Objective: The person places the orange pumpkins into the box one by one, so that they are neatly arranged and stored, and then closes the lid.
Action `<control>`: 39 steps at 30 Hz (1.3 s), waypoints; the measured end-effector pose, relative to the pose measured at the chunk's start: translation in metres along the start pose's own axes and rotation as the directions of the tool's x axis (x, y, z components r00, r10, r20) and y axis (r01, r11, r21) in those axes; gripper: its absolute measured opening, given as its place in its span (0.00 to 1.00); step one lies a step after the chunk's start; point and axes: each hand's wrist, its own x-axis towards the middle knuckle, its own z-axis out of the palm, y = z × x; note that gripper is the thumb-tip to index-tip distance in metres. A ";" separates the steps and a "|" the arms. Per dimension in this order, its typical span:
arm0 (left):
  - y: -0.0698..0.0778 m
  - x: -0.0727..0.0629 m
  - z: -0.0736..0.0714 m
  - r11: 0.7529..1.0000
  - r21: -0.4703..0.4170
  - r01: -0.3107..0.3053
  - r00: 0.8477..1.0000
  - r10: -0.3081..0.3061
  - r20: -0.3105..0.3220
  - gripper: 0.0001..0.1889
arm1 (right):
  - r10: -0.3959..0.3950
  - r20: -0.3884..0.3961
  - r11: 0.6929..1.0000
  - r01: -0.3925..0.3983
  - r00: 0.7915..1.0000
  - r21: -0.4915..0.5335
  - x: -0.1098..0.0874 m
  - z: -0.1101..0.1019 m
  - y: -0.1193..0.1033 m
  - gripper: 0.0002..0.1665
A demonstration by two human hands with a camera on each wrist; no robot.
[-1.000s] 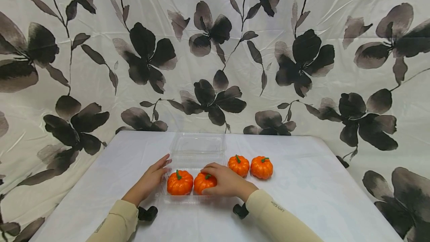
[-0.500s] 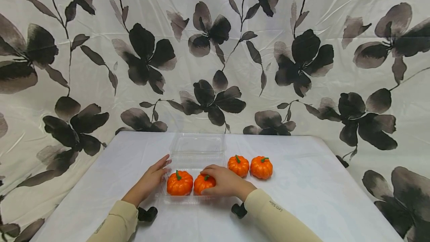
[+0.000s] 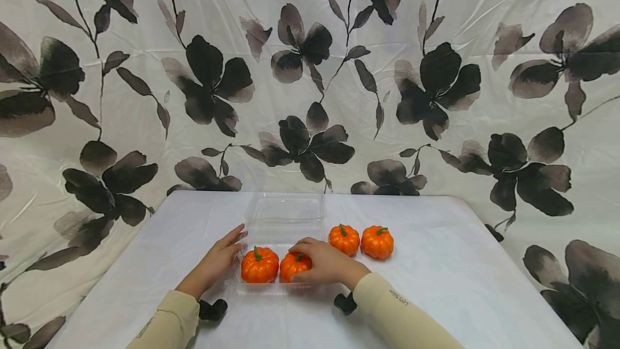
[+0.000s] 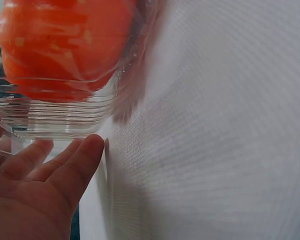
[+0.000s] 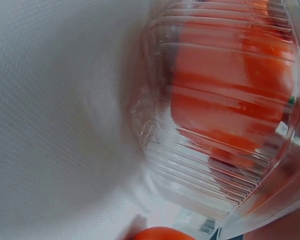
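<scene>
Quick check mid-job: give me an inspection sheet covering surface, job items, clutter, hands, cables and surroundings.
Surface: table covered in white.
Job items: clear plastic container, its lid open on the far side; left pumpkin and right pumpkin inside; two more pumpkins on the table, to the container's right.
Clutter: nothing seen.
Left hand: fingers extended at the container's left side.
Right hand: grips the right pumpkin inside the container.
Wrists: a black device at each.
Cables: nothing seen.
Surroundings: pale backdrop with dark floral print behind the table.
</scene>
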 end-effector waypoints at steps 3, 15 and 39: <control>0.000 0.000 0.000 1.000 0.004 0.001 1.000 -0.001 0.000 0.31 | -0.001 0.001 1.000 0.001 1.000 0.005 0.000 0.000 0.000 0.33; 0.002 -0.001 0.001 1.000 0.006 0.012 1.000 -0.012 0.002 0.31 | -0.023 0.003 1.000 0.023 1.000 0.009 -0.003 -0.004 0.000 0.32; 0.005 -0.002 0.003 0.999 0.031 0.023 1.000 -0.022 -0.011 0.31 | 0.019 -0.077 0.998 -0.015 0.997 0.057 -0.024 -0.032 0.009 0.32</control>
